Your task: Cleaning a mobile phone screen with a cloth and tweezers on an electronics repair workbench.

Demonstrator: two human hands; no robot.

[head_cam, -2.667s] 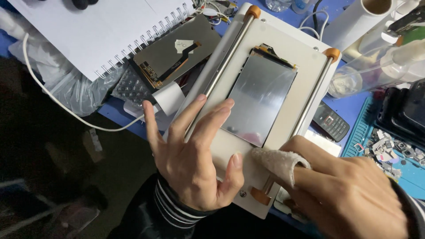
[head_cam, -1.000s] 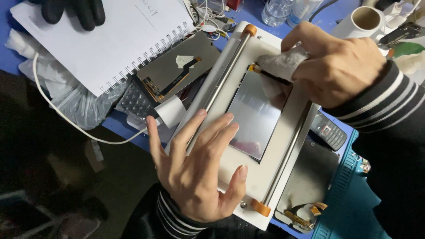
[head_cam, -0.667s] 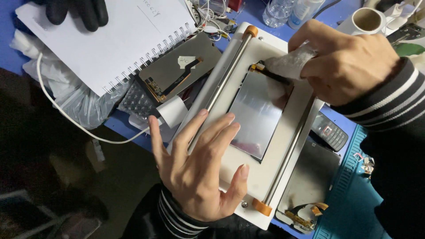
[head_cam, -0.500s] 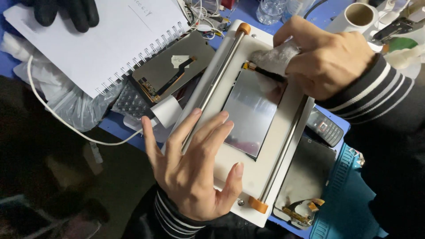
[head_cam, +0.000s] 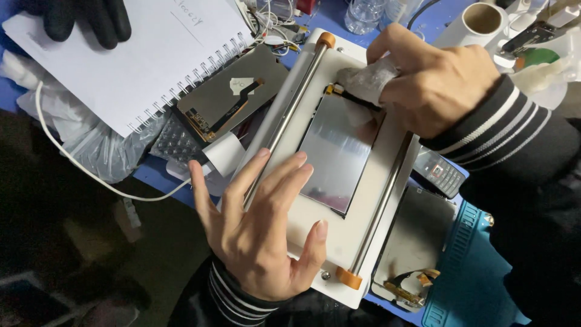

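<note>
A cluttered blue-topped workbench (head_cam: 151,172) stands above a dim, perhaps dark floor (head_cam: 78,242).

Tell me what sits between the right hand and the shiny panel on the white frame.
A crumpled white cloth does. The right hand grips it and presses it on the top edge of the shiny panel, by the flex connector. The left hand lies flat on the white frame, fingertips at the panel's lower left, with nothing between.

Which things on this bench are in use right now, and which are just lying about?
In use: left hand flat on the white fixture; right hand pressing a white cloth on the screen panel.

Lying about: spiral notebook, spare display panel, keypad phone, tape roll, blue mat.
</note>
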